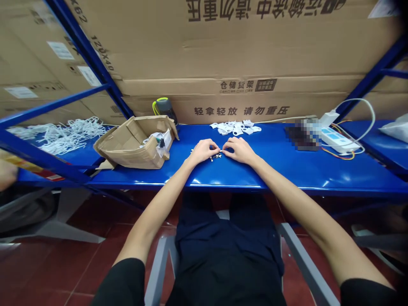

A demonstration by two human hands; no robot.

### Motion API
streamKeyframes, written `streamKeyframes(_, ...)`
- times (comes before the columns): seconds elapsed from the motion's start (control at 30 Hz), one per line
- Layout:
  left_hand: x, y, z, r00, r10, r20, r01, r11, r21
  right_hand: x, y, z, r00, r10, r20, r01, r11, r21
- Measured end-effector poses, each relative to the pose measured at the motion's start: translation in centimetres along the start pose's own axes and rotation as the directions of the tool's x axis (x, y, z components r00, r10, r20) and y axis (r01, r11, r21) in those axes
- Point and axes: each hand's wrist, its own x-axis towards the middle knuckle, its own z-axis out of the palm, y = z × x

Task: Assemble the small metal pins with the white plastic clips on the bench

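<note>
My left hand (202, 151) and my right hand (239, 151) rest on the blue steel shelf (287, 170), fingertips meeting at the middle. Between them they pinch a thin small metal part (219, 151). Just below it lie more small metal-and-white fittings (215, 157), partly hidden by my fingers. Beyond my hands is a heap of white plastic clips (234, 128). To the left, a torn cardboard box (134, 143) holds white pieces.
A tangle of white wire-like hooks (60, 135) lies at the left. On the right are a blurred object (302, 134) and a white power strip (339, 140) with cables. Large cardboard cartons stand behind the shelf. Part of another person's arm (6, 174) shows at the left edge.
</note>
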Motion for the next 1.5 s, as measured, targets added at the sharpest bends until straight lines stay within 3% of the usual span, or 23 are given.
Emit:
streamKeyframes(0.13,-0.1,-0.1,-0.6,0.998,-0.049,-0.035,0.051,0.997,0.063,-0.2,1.0,0.1,0.997,0.06,-0.052,-0.065,0.993,-0.094)
streamKeyframes(0.27,-0.2,-0.1,-1.1,0.973,-0.185,-0.138,0.209,0.961,0.18,-0.5,1.3,-0.1,0.985,0.119,-0.127,-0.136,0.982,-0.133)
streamKeyframes(0.37,-0.3,0.0,-1.3,0.944,-0.252,-0.214,0.295,0.933,0.206,-0.5,0.6,-0.5,0.995,0.039,-0.092,-0.043,0.998,-0.048)
streamKeyframes(0.43,-0.3,0.1,-1.3,0.95,-0.224,-0.217,0.265,0.947,0.184,-0.5,-0.2,-0.8,0.998,-0.059,-0.032,0.061,0.997,0.053)
streamKeyframes(0.5,-0.4,0.1,-1.3,0.981,-0.123,-0.152,0.144,0.98,0.134,-0.5,-0.8,-1.0,0.993,-0.115,0.016,0.112,0.986,0.123)
streamKeyframes(0.6,-0.6,0.3,-1.3,0.997,0.081,0.012,-0.081,0.994,0.073,-0.5,-0.9,-0.8,0.99,-0.127,0.057,0.117,0.981,0.153)
streamKeyframes(0.7,-0.8,0.6,-1.2,0.981,0.165,0.102,-0.174,0.981,0.086,-0.5,-0.3,-0.5,0.993,-0.109,0.054,0.099,0.98,0.175)
streamKeyframes(1.07,-0.5,0.3,-0.8,0.994,0.083,0.07,-0.084,0.996,0.012,-0.3,0.6,0.2,0.998,0.046,-0.041,-0.034,0.968,0.249)
streamKeyframes(1.3,-0.6,0.3,-0.2,0.997,0.05,0.055,-0.049,0.999,-0.015,-0.3,0.2,0.0,1.0,-0.027,-0.004,0.027,0.98,0.197)
streamKeyframes(1.5,-0.2,0.2,0.4,0.999,0.009,0.051,-0.006,0.998,-0.059,0.1,0.3,0.4,1.0,0.016,-0.015,-0.013,0.979,0.204)
